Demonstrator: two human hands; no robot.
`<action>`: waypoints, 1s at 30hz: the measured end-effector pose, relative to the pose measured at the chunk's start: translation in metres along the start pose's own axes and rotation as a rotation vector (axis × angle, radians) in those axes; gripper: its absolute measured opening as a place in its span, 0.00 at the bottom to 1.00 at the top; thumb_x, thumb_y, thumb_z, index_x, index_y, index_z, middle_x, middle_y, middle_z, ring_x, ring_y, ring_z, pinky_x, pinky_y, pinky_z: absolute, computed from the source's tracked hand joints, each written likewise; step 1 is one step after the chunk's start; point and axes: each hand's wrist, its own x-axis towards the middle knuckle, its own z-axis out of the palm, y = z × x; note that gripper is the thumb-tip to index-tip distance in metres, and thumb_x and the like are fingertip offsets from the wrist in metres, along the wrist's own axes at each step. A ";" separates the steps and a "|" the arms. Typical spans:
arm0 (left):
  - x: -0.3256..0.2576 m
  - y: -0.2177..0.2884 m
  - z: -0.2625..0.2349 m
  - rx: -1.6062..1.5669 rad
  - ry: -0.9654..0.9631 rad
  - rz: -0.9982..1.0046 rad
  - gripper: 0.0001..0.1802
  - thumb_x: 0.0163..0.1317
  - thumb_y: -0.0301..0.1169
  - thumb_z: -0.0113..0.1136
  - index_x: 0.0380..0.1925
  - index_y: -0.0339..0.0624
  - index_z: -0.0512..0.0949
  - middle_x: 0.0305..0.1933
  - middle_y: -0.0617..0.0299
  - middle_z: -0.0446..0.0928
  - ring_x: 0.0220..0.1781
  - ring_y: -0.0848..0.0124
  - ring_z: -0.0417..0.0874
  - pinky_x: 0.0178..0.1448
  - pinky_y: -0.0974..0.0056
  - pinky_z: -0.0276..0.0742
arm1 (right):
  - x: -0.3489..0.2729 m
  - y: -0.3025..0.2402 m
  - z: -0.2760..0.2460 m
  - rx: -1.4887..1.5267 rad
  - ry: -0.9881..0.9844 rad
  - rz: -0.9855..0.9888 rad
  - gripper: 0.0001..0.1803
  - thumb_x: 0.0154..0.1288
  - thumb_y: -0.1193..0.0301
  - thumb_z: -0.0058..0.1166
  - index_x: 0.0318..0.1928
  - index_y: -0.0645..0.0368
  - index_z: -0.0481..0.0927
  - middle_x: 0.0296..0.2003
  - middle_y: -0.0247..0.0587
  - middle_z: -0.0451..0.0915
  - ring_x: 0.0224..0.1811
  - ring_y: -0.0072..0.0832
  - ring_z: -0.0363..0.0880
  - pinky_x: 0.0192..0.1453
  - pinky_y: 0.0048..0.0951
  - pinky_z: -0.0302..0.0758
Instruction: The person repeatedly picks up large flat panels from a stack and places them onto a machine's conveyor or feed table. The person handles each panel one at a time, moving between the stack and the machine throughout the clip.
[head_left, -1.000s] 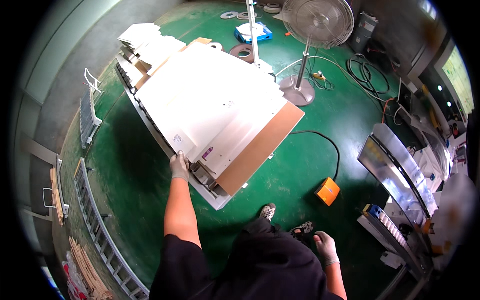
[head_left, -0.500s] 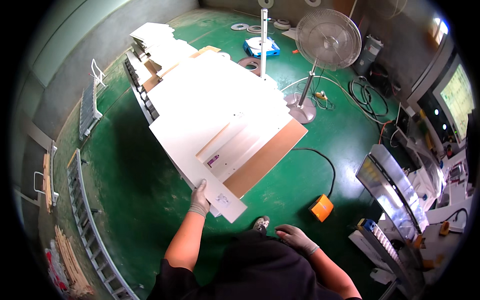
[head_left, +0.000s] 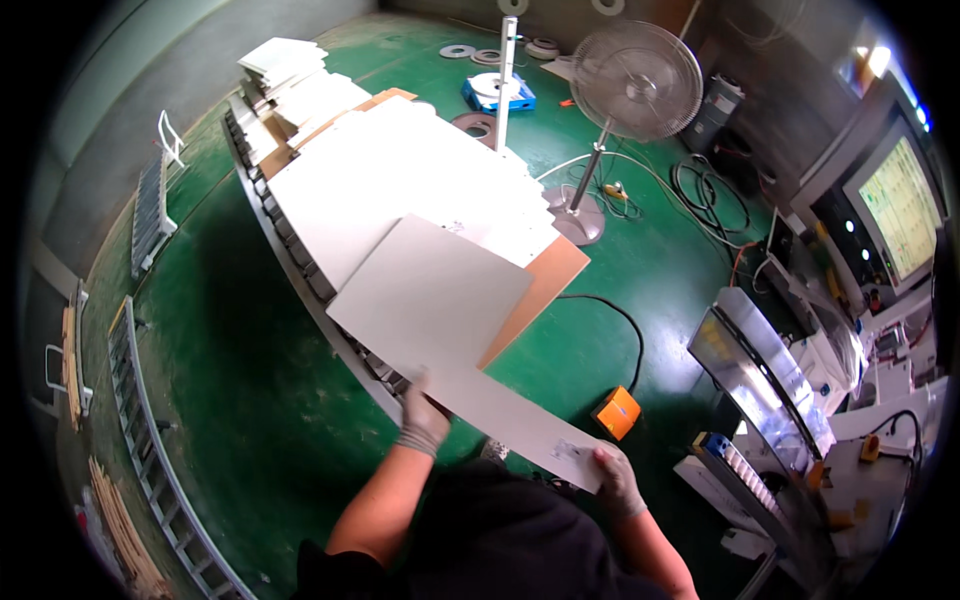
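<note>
A pale grey-white L-shaped board [head_left: 435, 290] is lifted, tilted, over the near end of a stack of white panels [head_left: 370, 180]. My left hand [head_left: 425, 415], in a thin pale glove, grips the board's near edge at the inner part of its narrow arm. At the far right tip of that arm, my right hand [head_left: 620, 482], gloved too, closes on the end, thumb on top beside a small dark-printed mark. Fingers beneath the board are hidden. A brown panel [head_left: 545, 275] shows under the board's right side.
The stack lies on a roller conveyor [head_left: 300, 255]. A pedestal fan [head_left: 637, 80] stands beyond it, right. An orange foot pedal [head_left: 616, 412] with a black cable rests on the green floor. Machinery with a screen [head_left: 895, 210] fills the right; a metal ladder-like frame [head_left: 165, 460] lies left.
The board has swung up and right off the stack. My right hand, away from it before, now holds its narrow end. My left hand has shifted slightly right, and the view has turned a little.
</note>
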 end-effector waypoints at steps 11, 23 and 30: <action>0.011 -0.095 0.070 0.209 -0.225 -0.317 0.28 0.75 0.40 0.64 0.69 0.42 0.72 0.70 0.58 0.77 0.71 0.59 0.76 0.78 0.48 0.72 | -0.198 0.127 -0.112 0.198 0.933 -0.329 0.22 0.68 0.48 0.70 0.37 0.52 0.78 0.30 0.29 0.77 0.32 0.24 0.79 0.41 0.30 0.81; 0.041 -0.326 0.223 0.578 -0.648 -0.918 0.14 0.76 0.32 0.64 0.56 0.38 0.77 0.53 0.58 0.83 0.59 0.63 0.85 0.67 0.53 0.83 | -0.246 0.277 -0.016 0.799 1.307 -0.488 0.47 0.73 0.32 0.48 0.62 0.70 0.77 0.56 0.49 0.85 0.57 0.43 0.86 0.66 0.45 0.81; 0.023 -0.405 0.267 1.397 -1.077 -0.486 0.17 0.80 0.42 0.58 0.36 0.40 0.77 0.33 0.67 0.76 0.34 0.72 0.78 0.45 0.63 0.80 | -0.231 0.213 -0.008 1.165 1.219 -0.728 0.49 0.77 0.35 0.44 0.71 0.73 0.70 0.66 0.56 0.79 0.68 0.50 0.79 0.75 0.50 0.74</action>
